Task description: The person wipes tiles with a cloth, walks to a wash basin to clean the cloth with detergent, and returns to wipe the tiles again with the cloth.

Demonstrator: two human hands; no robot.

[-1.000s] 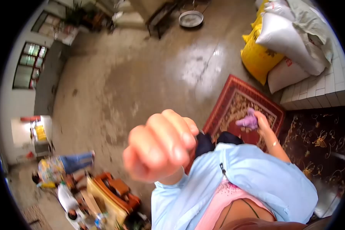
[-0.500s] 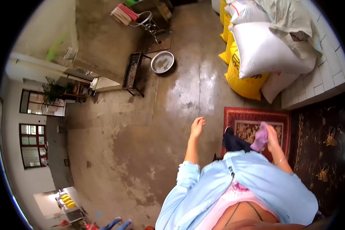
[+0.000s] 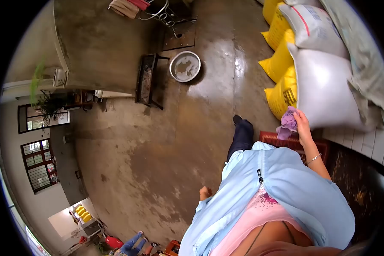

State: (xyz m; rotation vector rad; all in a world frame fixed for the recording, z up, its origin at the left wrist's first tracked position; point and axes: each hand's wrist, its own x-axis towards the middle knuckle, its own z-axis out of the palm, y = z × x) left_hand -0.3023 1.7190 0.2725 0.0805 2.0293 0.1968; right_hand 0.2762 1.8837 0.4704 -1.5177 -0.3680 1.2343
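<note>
My right hand (image 3: 302, 126) is closed on a purple cloth (image 3: 288, 123), which hangs crumpled from the fingers, out in front of my body. In view, it overlaps the lower edge of a big white sack (image 3: 324, 81) and a yellow sack (image 3: 283, 91). A bracelet circles that wrist. My left hand (image 3: 205, 193) hangs low beside my blue jacket (image 3: 239, 192), fingers curled in and nothing visible in them. Only the wet floor is around it.
Ahead, a metal basin (image 3: 185, 66) with some water stands beside a long dark metal trough on legs (image 3: 147, 79). A red rug (image 3: 277, 138) lies by my right side. Stacked sacks line the right. At lower left a person's legs (image 3: 132, 244) show.
I have stepped forward, one leg now off the rug, and the sacks and basin look nearer. The purple cloth has come forward with my right hand; my left hand has swung back.
</note>
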